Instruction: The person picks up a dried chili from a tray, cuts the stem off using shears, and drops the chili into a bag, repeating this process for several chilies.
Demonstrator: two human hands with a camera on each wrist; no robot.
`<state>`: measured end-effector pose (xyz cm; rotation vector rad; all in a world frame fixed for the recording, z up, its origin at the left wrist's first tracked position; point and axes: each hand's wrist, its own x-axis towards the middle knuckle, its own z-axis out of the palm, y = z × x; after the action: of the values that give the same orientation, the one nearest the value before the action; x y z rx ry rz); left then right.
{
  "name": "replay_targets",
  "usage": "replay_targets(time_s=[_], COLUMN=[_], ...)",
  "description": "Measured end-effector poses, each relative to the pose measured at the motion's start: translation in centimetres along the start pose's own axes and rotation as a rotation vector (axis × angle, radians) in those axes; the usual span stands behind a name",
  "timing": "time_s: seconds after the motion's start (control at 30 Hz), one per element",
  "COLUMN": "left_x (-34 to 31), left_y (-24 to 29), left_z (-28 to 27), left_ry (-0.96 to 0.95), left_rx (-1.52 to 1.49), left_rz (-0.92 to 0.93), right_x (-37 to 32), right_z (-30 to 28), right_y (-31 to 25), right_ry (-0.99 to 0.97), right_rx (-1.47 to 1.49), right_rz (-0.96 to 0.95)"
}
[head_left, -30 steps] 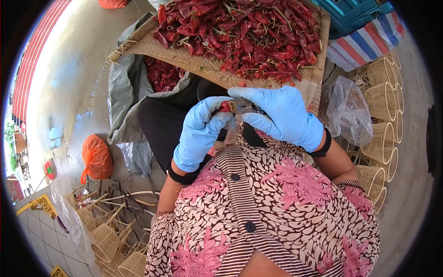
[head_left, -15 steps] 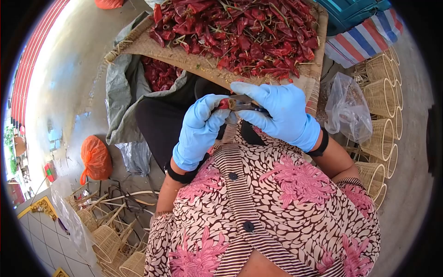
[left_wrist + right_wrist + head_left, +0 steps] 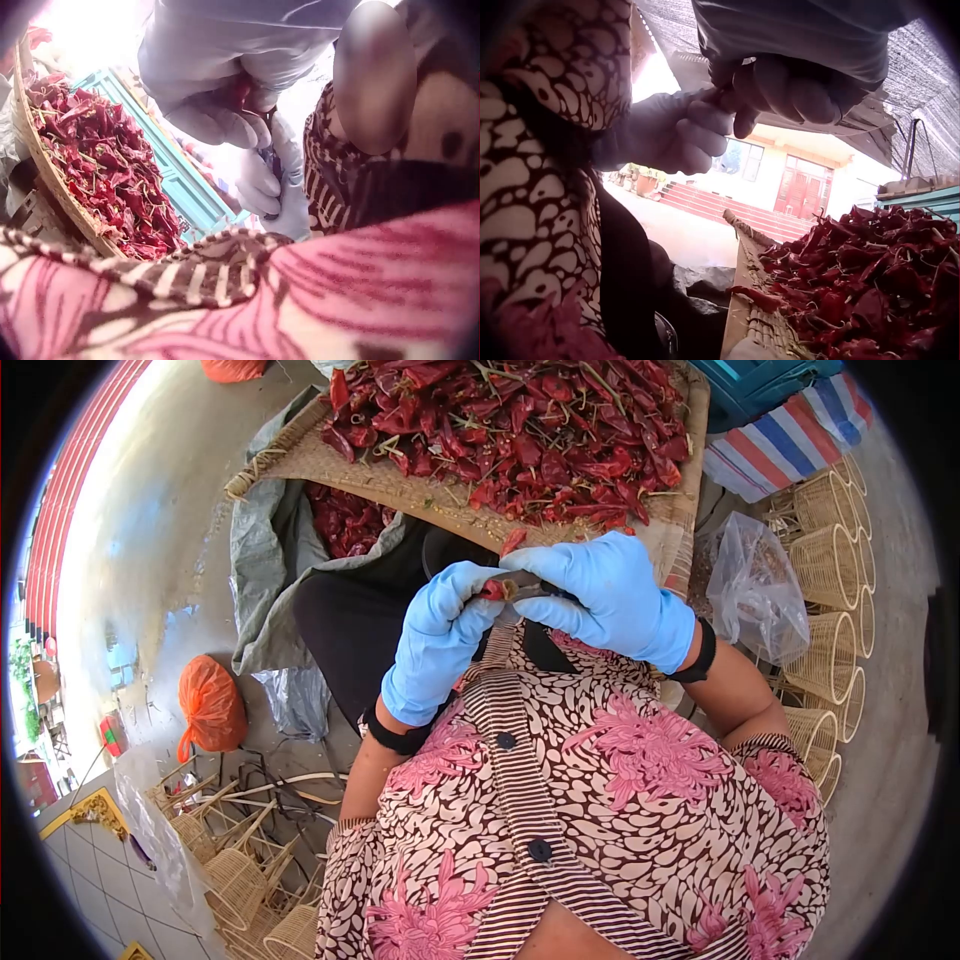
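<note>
In the head view my left hand (image 3: 440, 640), in a light blue glove, pinches a dried red chili (image 3: 492, 590) with its pale stem end turned to the right. Facing it, my gloved right hand (image 3: 615, 605) grips a small pair of scissors (image 3: 524, 579), whose dark blades lie at the chili's stem end. Much of the scissors is hidden by the fingers. From the left wrist, a bit of the red chili (image 3: 242, 91) shows between gloved fingers, with the dark scissors handle (image 3: 271, 161) below it.
A woven tray (image 3: 440, 510) heaped with dried chilies (image 3: 540, 440) stands just beyond both hands. Left of it, a grey-green sack (image 3: 265, 570) holds more chilies. Wicker baskets (image 3: 825, 565) line the right side, near a clear plastic bag (image 3: 755, 590). An orange bag (image 3: 212, 705) sits on the floor.
The scissor blades stood visibly apart at the stem end half a second ago; now less of them shows between the fingers. Both hands have shifted only slightly, still holding the chili and scissors.
</note>
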<state>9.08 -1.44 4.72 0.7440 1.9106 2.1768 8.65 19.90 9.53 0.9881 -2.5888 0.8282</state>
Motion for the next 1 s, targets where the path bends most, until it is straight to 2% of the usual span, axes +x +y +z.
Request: replay_targets(time_s=[0.13, 0.23, 0.33, 0.43, 0.53, 0.63, 0.67, 0.73, 0.83, 1.0], left_x=[-0.2, -0.4, -0.2, -0.2, 0.1, 0.2, -0.1, -0.2, -0.4, -0.3], left_y=[0.6, 0.8, 0.9, 0.2, -0.1, -0.1, -1.6, -0.9, -1.0, -0.5], left_z=[0.7, 1.2, 1.0, 0.4, 0.2, 0.1, 0.5, 0.8, 0.3, 0.6], left_ry=[0.045, 0.116, 0.100, 0.068, 0.025, -0.027, -0.061, 0.021, 0.013, 0.061], left_rx=[-0.226, -0.298, -0.242, -0.320, -0.279, -0.396, -0.527, -0.433, -0.388, -0.394], left_rz=[-0.146, -0.151, -0.154, -0.256, -0.271, -0.329, -0.263, -0.229, -0.200, -0.198], right_x=[0.1, -0.2, 0.2, 0.3, 0.4, 0.4, 0.5, 0.7, 1.3, 0.9], right_z=[-0.2, 0.7, 0.3, 0.5, 0.3, 0.6, 0.7, 0.7, 0.0, -0.1], right_y=[-0.2, 0.2, -0.1, 0.4, 0.7, 0.7, 0.6, 0.4, 0.3, 0.5], right_ry=[-0.003, 0.082, -0.010, -0.044, -0.072, -0.019, -0.022, -0.025, -0.126, -0.123], right_rx=[-0.084, 0.009, 0.154, 0.022, -0.044, 0.038, 0.023, -0.006, 0.026, 0.046], right_rz=[-0.007, 0.005, 0.074, 0.049, 0.043, 0.035, 0.009, -0.042, 0.001, 0.003])
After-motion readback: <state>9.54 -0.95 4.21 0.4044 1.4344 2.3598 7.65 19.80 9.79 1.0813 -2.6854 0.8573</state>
